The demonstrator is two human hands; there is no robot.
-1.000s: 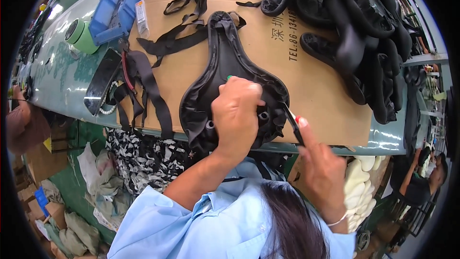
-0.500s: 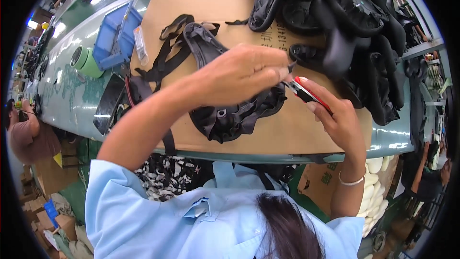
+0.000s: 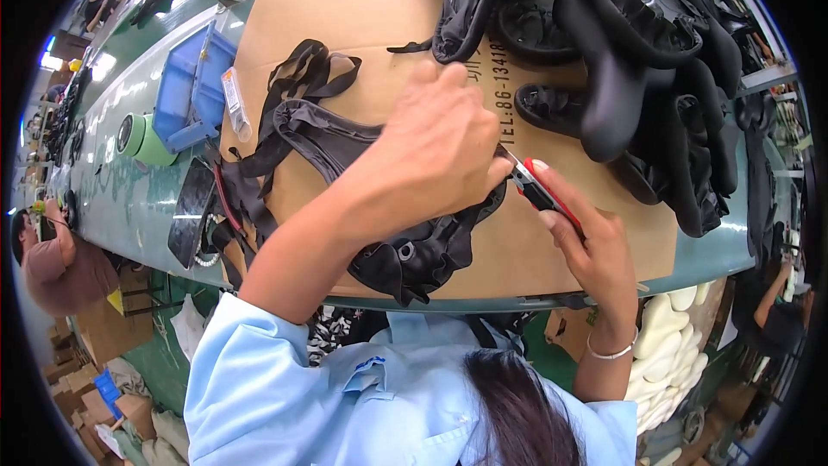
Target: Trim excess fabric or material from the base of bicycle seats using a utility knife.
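My right hand (image 3: pixel 595 242) is closed around a red and black utility knife (image 3: pixel 543 190), its metal blade out and pointing up to the left. My left hand (image 3: pixel 448 142) is curled closed just beyond the blade tip. A small dark bit shows by its thumb; what the fingers grip is hidden. Below my left forearm lies a black saddle-shaped cover (image 3: pixel 414 255) with gathered edges and a bolt-like hole. Its narrow end (image 3: pixel 302 125) shows on the other side of the forearm. Both lie on a cardboard sheet (image 3: pixel 371 0).
Several black padded, saddle-like pieces (image 3: pixel 612 103) are heaped at the right. Black straps (image 3: pixel 302 69), a clear tube (image 3: pixel 235 103), a blue bin (image 3: pixel 190 86) and a green roll (image 3: pixel 147 138) stand left. White pads (image 3: pixel 664 354) sit below the table edge. A person (image 3: pixel 60 267) works far left.
My left hand has turned knuckles-up and shifted left, and its forearm has swung nearer. The knife has moved slightly left and down. The cover has shifted left and nearer.
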